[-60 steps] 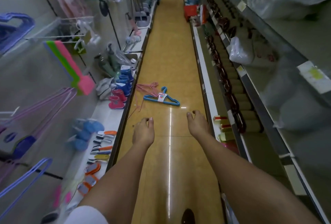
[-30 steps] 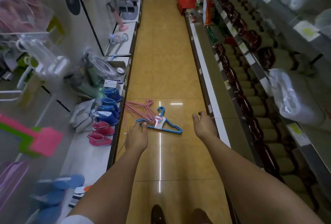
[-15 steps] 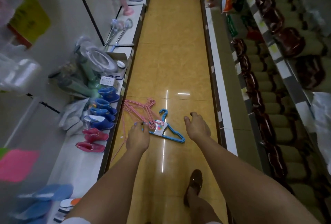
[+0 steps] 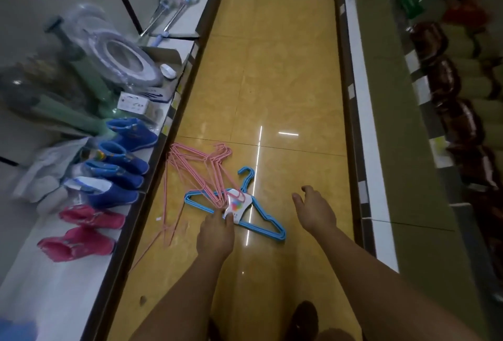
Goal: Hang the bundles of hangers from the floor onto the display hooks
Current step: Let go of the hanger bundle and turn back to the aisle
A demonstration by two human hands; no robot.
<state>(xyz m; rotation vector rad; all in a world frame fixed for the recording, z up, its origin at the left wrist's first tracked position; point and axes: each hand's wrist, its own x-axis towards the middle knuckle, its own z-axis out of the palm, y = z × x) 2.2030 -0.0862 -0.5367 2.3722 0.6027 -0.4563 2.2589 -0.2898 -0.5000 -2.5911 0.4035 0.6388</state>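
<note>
A bundle of blue hangers (image 4: 268, 222) with a white paper label (image 4: 237, 205) lies flat on the yellow tiled floor (image 4: 285, 73). A bundle of thin pink hangers (image 4: 195, 170) lies partly across its left end, close to the left shelf's edge. My left hand (image 4: 216, 233) reaches down, and its fingertips and thumb touch the label where the pink and blue hangers cross. My right hand (image 4: 315, 211) hovers with relaxed, spread fingers just right of the blue bundle and holds nothing. No display hooks are in view.
The low white shelf (image 4: 68, 272) on the left carries blue boots (image 4: 119, 161), pink boots (image 4: 81, 231), green boots and a wrapped roll (image 4: 128, 61). A shelf unit (image 4: 381, 150) with dark brown goods lines the right side. My shoe (image 4: 304, 319) stands on the floor below.
I have walked up the aisle and bent down. My left hand has reached the label of the blue bundle, and my right hand has come down beside it.
</note>
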